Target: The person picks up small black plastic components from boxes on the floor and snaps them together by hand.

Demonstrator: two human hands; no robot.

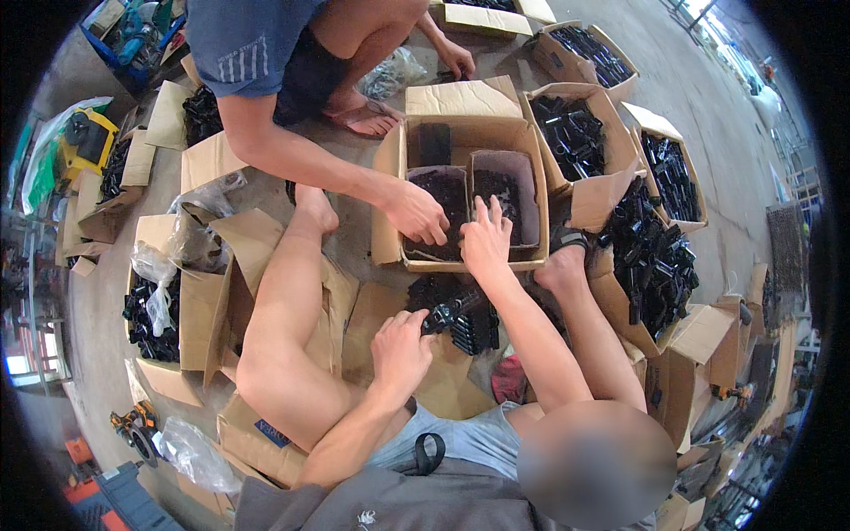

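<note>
Grey clothing [443, 496]; left hand [403, 348] gripping black part [447, 312], right hand [486, 239] outstretched.

Own hands [403, 348]: two. Co-worker [261, 49]: one. Co-worker's hands [420, 212]: two. Centre box [387, 208]: one. Inner boxes [528, 211]: two. Part boxes [602, 196]: at least seven, exact total unclear. Blue crate [103, 55]: one.

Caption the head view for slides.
Left hand holds a glossy black part; right hand reaches into a brown cardboard box.

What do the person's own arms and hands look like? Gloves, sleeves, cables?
Left hand and right hand: bare, no gloves. Left forearm and right forearm: uncovered by sleeves. No watch or cable shows. Fine markings: too small to tell.
</note>
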